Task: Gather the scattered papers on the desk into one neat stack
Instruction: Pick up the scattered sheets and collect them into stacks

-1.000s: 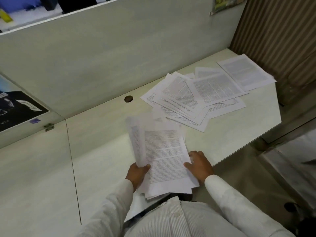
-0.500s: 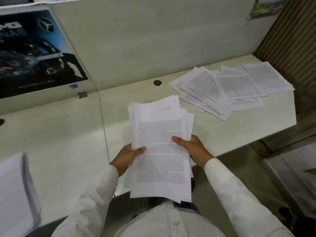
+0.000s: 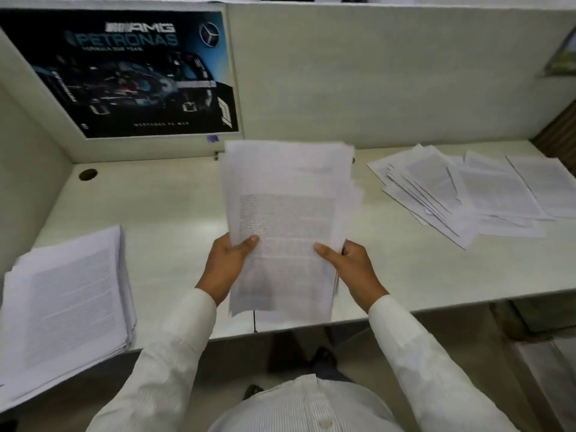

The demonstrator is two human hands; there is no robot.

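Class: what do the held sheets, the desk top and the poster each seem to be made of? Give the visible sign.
Held sheets: thin matt white paper, printed; they flex and fan out in the left hand and right hand. Desk top: probably pale laminate board with faint wood grain, smooth, low sheen. Poster: likely coated print paper, flat against the partition, dark inks; gloss unclear.

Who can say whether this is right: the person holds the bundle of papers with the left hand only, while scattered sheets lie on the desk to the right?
No: the head view shows both hands holding the bundle of papers, left hand and right hand at opposite edges. The scattered sheets do lie on the desk to the right.
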